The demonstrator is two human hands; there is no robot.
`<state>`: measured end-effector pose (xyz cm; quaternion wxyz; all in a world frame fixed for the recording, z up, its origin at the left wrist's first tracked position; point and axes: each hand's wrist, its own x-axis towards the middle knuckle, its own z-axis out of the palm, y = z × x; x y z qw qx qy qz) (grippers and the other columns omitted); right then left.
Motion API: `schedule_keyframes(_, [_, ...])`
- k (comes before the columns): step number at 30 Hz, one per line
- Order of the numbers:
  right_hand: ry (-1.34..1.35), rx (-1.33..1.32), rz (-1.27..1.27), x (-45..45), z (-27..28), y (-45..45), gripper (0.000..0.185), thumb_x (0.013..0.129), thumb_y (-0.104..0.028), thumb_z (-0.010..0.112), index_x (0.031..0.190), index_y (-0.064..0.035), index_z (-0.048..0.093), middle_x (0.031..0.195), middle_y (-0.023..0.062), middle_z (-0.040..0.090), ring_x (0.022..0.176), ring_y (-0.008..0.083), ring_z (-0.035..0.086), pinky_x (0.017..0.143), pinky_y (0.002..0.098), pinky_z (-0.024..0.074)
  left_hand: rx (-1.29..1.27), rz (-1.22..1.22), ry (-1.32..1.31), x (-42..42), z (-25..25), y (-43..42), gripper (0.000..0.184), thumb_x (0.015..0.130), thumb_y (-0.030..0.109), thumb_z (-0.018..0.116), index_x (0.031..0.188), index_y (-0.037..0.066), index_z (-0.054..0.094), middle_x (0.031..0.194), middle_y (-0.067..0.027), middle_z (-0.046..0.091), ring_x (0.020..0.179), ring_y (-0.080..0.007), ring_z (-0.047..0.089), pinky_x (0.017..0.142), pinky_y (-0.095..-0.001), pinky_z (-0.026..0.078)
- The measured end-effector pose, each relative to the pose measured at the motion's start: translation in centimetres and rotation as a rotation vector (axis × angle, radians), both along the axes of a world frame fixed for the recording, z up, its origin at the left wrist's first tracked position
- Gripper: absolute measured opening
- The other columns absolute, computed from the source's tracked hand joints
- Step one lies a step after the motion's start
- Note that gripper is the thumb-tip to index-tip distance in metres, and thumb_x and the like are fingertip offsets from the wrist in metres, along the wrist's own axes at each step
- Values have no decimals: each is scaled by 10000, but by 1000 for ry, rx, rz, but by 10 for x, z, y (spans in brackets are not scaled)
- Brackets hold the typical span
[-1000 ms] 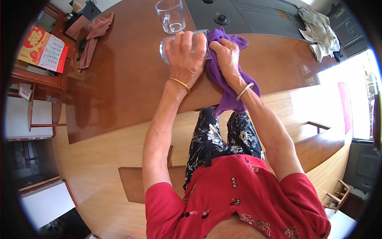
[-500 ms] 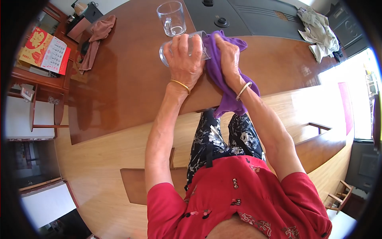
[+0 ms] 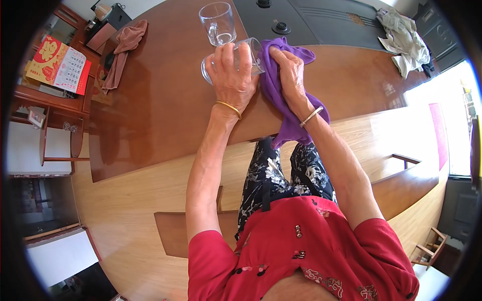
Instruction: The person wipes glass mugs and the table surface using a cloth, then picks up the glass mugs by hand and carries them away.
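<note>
My left hand [image 3: 232, 75] is wrapped over a clear glass mug [image 3: 255, 56] that lies on its side, with its open end facing right. At that open end, my right hand [image 3: 291, 75] grips a purple cloth [image 3: 271, 78], which touches the rim and hangs down over the table's near edge. Just beyond my left hand, a second glass mug [image 3: 217, 24] stands upright with its handle towards me. Whether any cloth reaches deep inside the held mug cannot be made out.
Both mugs are at the brown wooden table [image 3: 165, 100]. A dark panel with round knobs [image 3: 321, 22] lies beyond. Pinkish cloth [image 3: 125, 45] drapes at the left, pale cloth [image 3: 404, 42] at the right. A red and yellow calendar [image 3: 60, 65] stands far left. Wooden benches [image 3: 175, 233] flank my legs.
My right hand and the purple cloth have shifted slightly at the mug's mouth, and the mug's open end is more visible than a second ago. The whole view has moved slightly.
</note>
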<state>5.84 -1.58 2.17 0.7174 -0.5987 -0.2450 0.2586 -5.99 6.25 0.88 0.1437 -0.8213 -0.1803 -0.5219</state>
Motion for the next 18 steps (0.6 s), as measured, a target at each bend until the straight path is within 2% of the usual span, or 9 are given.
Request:
schedule_keyframes(1, [2, -1, -1, 1, -2, 0, 327, 864, -229, 614, 621, -15, 572, 569, -34, 454, 544, 63, 400, 500, 277, 331, 3, 8, 8, 0, 0, 0, 914, 510, 183, 875, 1297, 75, 423, 1205, -165, 444, 1125, -327, 457, 892, -477, 343])
schedule_keyframes(3, [-84, -45, 2, 3, -4, 2, 238, 784, -169, 620, 612, -16, 560, 563, -28, 445, 546, 66, 393, 501, 277, 331, 4, 15, 17, 1, -1, 0, 917, 507, 180, 874, 1298, 76, 423, 1205, -162, 443, 1122, -327, 456, 893, -477, 342])
schedule_keyframes(6, [-93, -17, -9, 1, -1, 0, 205, 751, -140, 622, 603, -15, 554, 552, -22, 442, 543, 72, 396, 503, 278, 336, 41, -9, 11, 2, -1, 1, 911, 503, 172, 868, 1294, 78, 427, 1207, -153, 442, 1118, -328, 456, 892, -475, 342])
schedule_keyframes(12, [-91, 7, 19, 1, -2, 2, 211, 737, -134, 638, 600, 3, 557, 555, -17, 462, 548, 72, 403, 509, 276, 348, -3, -5, 12, 1, 1, -2, 862, 521, 149, 852, 1278, 82, 444, 1203, -142, 450, 1118, -326, 459, 891, -479, 348])
schedule_keyframes(18, [-98, -41, -15, -1, 2, 0, 188, 717, -124, 618, 596, 6, 556, 553, -16, 460, 528, 80, 397, 495, 279, 349, 107, 2, 24, 5, 0, -1, 690, 641, 140, 776, 1255, 86, 465, 1173, -137, 474, 1093, -324, 482, 881, -472, 358])
